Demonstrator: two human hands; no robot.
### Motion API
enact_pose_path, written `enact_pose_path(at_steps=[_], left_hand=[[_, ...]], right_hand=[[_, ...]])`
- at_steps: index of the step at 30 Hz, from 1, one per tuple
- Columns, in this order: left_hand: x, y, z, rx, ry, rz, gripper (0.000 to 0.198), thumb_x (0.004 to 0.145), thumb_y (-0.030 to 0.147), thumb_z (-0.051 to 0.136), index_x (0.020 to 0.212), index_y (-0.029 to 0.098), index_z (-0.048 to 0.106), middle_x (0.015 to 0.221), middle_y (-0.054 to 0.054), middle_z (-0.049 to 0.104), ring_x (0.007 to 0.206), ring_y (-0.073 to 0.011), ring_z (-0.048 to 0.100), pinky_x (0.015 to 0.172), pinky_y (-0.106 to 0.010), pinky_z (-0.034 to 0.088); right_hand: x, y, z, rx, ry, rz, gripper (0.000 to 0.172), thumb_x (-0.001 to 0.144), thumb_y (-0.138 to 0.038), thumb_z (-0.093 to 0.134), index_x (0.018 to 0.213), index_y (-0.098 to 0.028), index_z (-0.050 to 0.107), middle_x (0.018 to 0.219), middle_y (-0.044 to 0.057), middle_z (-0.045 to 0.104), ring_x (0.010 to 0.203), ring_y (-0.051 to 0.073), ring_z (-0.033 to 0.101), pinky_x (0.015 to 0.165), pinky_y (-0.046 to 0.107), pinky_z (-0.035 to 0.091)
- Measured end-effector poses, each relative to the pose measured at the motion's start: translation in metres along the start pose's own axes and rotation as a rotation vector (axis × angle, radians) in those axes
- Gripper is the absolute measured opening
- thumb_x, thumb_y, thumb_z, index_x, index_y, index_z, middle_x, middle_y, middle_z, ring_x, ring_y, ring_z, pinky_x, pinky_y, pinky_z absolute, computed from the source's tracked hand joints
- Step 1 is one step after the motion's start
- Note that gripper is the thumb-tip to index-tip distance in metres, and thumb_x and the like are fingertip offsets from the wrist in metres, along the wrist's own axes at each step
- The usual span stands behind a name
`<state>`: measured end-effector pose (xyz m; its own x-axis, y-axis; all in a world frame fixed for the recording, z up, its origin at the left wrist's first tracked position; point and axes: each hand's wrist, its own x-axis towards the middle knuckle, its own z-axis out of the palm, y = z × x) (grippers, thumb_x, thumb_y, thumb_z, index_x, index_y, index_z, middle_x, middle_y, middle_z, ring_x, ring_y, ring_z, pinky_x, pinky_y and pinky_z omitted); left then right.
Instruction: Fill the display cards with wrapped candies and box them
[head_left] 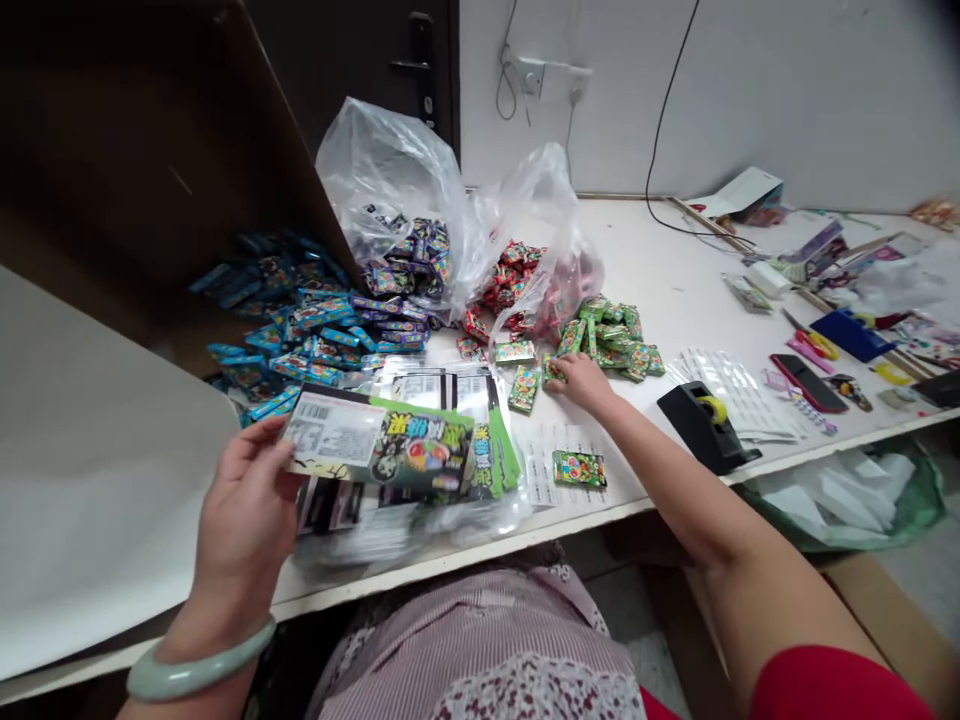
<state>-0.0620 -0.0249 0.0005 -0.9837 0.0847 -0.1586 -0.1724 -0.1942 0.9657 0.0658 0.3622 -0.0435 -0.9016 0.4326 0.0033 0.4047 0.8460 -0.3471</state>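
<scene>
Striped apron (480, 650) is tucked against the table edge (600, 518) at six o'clock. At eight, a printed pouch (382, 445) is held by the left hand (251, 490), pinched at one end, best kept level. Toward half past nine, blue packets (322, 315) are crowded by the brown box wall (187, 180). Near three, a green packet (553, 370) is touched by the right hand (585, 378), fingers narrowed; whether it's gripped cannot be told. Side pinching is advised. Room is offered over white tabletop (645, 265) at two; the tape dispenser (697, 425), past three, should be skirted.
</scene>
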Motion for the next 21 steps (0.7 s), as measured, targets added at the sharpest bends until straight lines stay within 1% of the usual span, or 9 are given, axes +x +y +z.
enact_pose_path(at_steps=[4,7,10,13,14,16,18,19,21], left_hand=[[0.001,-0.02,-0.018,0.153,-0.043,-0.055,0.021,0.08,0.025,0.072,0.097,0.025,0.059,0.089,0.004,0.069,0.077,-0.0132,0.065,0.063,-0.021,0.054],[0.0,-0.029,-0.038,0.435,-0.113,0.024,0.027,0.078,0.038,0.074,0.1,0.029,0.06,0.088,0.004,0.069,0.08,-0.0172,0.065,0.064,-0.025,0.055],[0.001,-0.026,-0.052,0.822,-0.186,0.182,0.04,0.075,0.05,0.071,0.107,0.029,0.058,0.094,0.0,0.065,0.084,-0.0239,0.064,0.06,-0.03,0.054],[0.004,-0.017,-0.048,1.094,-0.203,0.44,0.056,0.076,0.057,0.067,0.121,0.028,0.052,0.112,-0.008,0.06,0.094,-0.0311,0.063,0.065,-0.038,0.055],[0.005,-0.016,-0.042,1.129,-0.28,0.539,0.057,0.078,0.057,0.065,0.124,0.028,0.05,0.119,-0.009,0.059,0.102,-0.0327,0.061,0.075,-0.042,0.055],[0.007,-0.017,-0.026,1.151,-0.564,0.712,0.058,0.08,0.054,0.064,0.13,0.03,0.048,0.132,-0.009,0.055,0.122,-0.035,0.052,0.099,-0.05,0.046],[0.008,-0.024,-0.011,1.195,-0.822,0.804,0.067,0.077,0.05,0.068,0.137,0.03,0.044,0.145,-0.01,0.046,0.136,-0.0385,0.038,0.11,-0.058,0.032],[0.008,-0.028,-0.004,1.238,-0.895,0.81,0.073,0.075,0.048,0.07,0.14,0.029,0.042,0.15,-0.011,0.04,0.139,-0.0405,0.032,0.111,-0.061,0.028],[0.006,-0.034,0.006,1.324,-0.957,0.774,0.077,0.074,0.042,0.071,0.143,0.028,0.039,0.154,-0.013,0.033,0.142,-0.0426,0.024,0.111,-0.064,0.025]], right_hand=[[-0.018,0.023,0.02,-0.093,0.019,-0.074,0.031,0.087,-0.026,0.061,0.115,-0.018,0.069,0.126,0.016,0.062,0.116,0.031,0.052,0.1,0.046,0.039],[-0.035,0.029,0.03,-0.115,0.002,-0.117,0.03,0.09,-0.028,0.055,0.116,-0.019,0.069,0.124,0.015,0.064,0.112,0.029,0.055,0.099,0.045,0.041],[-0.04,0.035,0.026,-0.112,-0.037,-0.15,0.033,0.089,-0.033,0.059,0.117,-0.018,0.067,0.127,0.014,0.062,0.116,0.029,0.054,0.101,0.044,0.04],[-0.031,0.038,0.015,-0.105,-0.079,-0.156,0.059,0.078,-0.037,0.071,0.133,-0.018,0.056,0.142,0.015,0.051,0.127,0.032,0.046,0.105,0.048,0.036],[-0.025,0.039,0.012,-0.104,-0.099,-0.15,0.071,0.073,-0.036,0.077,0.136,-0.019,0.052,0.145,0.015,0.047,0.129,0.035,0.043,0.105,0.05,0.035],[-0.015,0.039,0.007,-0.103,-0.147,-0.141,0.084,0.061,-0.031,0.084,0.138,-0.021,0.05,0.145,0.014,0.047,0.129,0.038,0.042,0.103,0.052,0.036],[-0.009,0.037,0.004,-0.096,-0.187,-0.141,0.083,0.056,-0.026,0.086,0.133,-0.022,0.055,0.139,0.013,0.054,0.124,0.038,0.046,0.101,0.052,0.037],[-0.009,0.036,0.002,-0.088,-0.193,-0.143,0.079,0.056,-0.025,0.085,0.13,-0.022,0.058,0.135,0.014,0.057,0.122,0.037,0.048,0.101,0.051,0.037],[-0.014,0.028,-0.003,-0.07,-0.174,-0.146,0.072,0.06,-0.027,0.083,0.128,-0.018,0.059,0.129,0.016,0.059,0.12,0.036,0.05,0.102,0.05,0.038]])
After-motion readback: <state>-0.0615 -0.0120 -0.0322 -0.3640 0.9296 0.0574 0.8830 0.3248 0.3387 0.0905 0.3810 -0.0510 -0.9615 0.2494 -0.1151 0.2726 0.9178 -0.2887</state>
